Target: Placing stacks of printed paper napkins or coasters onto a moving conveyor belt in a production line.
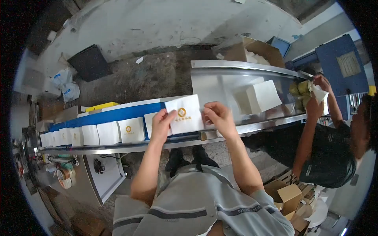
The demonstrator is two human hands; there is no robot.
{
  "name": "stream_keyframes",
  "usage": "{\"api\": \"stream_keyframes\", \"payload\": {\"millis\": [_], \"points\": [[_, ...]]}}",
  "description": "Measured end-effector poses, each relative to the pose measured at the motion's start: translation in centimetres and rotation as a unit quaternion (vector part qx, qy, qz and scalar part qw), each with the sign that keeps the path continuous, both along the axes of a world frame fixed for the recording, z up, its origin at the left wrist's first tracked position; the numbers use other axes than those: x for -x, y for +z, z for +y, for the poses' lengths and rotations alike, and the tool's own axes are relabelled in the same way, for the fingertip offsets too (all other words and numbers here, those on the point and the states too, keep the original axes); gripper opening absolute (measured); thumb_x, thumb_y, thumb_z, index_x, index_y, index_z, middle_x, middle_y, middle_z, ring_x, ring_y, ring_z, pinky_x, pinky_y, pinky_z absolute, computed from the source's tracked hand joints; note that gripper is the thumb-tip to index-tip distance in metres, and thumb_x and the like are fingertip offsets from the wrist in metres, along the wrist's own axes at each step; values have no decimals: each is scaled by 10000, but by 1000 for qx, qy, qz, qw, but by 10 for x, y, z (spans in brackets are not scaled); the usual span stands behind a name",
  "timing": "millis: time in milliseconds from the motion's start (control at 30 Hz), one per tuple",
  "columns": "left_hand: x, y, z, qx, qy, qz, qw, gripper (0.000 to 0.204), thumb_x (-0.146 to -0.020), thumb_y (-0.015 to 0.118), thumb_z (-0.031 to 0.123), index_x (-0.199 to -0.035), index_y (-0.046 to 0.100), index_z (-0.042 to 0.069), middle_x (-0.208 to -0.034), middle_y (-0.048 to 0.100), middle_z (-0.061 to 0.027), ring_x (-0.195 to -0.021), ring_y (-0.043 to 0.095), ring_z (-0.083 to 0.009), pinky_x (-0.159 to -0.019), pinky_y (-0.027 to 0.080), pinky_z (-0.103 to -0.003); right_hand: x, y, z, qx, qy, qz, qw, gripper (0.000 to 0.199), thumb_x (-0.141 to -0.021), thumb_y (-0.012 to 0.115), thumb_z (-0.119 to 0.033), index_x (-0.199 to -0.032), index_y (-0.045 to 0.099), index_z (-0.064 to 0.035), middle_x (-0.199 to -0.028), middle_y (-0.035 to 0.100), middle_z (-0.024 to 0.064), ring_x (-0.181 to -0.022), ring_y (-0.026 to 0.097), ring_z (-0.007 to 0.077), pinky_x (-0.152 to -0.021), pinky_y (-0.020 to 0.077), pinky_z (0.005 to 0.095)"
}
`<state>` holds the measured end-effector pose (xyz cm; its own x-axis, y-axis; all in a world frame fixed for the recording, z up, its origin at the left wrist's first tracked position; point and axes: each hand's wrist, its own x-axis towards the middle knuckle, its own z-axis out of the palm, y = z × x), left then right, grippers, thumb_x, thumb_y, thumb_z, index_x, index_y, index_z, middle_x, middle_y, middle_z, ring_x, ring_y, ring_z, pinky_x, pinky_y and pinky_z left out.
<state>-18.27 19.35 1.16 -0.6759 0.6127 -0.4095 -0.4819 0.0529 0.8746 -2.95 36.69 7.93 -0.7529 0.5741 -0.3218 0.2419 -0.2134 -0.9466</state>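
A small white paper bag [185, 120] with a gold emblem is upright in front of me, above the near metal rail. My left hand [161, 124] pinches its left edge, thumb on the front. At its right edge is my right hand [220, 118], fingers curled in and slightly blurred, the tips against the side of the bag. Behind my left hand, a similar bag [149, 122] is partly hidden. More white bags stand in a row to the left on the blue conveyor belt [136, 111], among them one with a gold emblem [132, 129].
A larger white bag [264, 96] lies on the metal chute [220, 84] to the right. Beyond it a co-worker's hands [317, 98] handle white paper beside yellowish round packs [301, 90]. A cardboard box [264, 51] stands behind the chute; another carton [289, 196] is at lower right.
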Motion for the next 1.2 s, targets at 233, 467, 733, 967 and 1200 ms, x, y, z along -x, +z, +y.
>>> {"api": "stream_keyframes", "payload": {"millis": [233, 467, 733, 967, 1200], "points": [[50, -99, 16, 140, 46, 218, 965, 246, -871, 703, 212, -847, 652, -28, -746, 656, -105, -661, 582, -138, -591, 433, -322, -38, 10, 5, -3, -80, -28, 996, 266, -974, 613, -229, -1129, 618, -14, -901, 697, 77, -700, 653, 119, -596, 486, 229], [31, -81, 48, -104, -28, -220, 969, 247, -915, 673, 174, -1066, 648, -19, -952, 692, -74, -814, 668, -144, -724, 536, -283, -63, 14, -10, -19, -109, -55, 992, 266, -978, 610, -229, -1130, 621, -11, -901, 698, 71, -698, 653, 115, -594, 497, 228], [-4, -133, 26, 143, -112, 209, 961, 233, -878, 671, 168, -1032, 665, -6, -882, 714, -140, -779, 678, -283, -715, 511, -374, -55, 20, -33, -12, -91, -44, 995, 276, -978, 612, -236, -1154, 622, -23, -917, 696, 44, -719, 656, 103, -608, 495, 222], [-31, -101, 29, 296, -111, 348, 882, 690, -839, 683, 221, -1369, 371, -93, -1377, 410, -351, -1278, 430, -448, -1052, 383, -469, -59, 22, -43, -29, -95, -53, 994, 289, -978, 614, -237, -1176, 610, -26, -931, 697, 41, -752, 662, 103, -626, 492, 218], [-12, -74, 65, 287, -208, 325, 877, 609, -867, 651, 208, -1420, 440, 65, -1381, 419, -320, -1212, 503, -452, -1013, 439, -462, -68, 16, -42, -31, -70, -52, 996, 298, -979, 613, -217, -1190, 594, -6, -956, 708, 63, -763, 663, 113, -631, 502, 235]]}}
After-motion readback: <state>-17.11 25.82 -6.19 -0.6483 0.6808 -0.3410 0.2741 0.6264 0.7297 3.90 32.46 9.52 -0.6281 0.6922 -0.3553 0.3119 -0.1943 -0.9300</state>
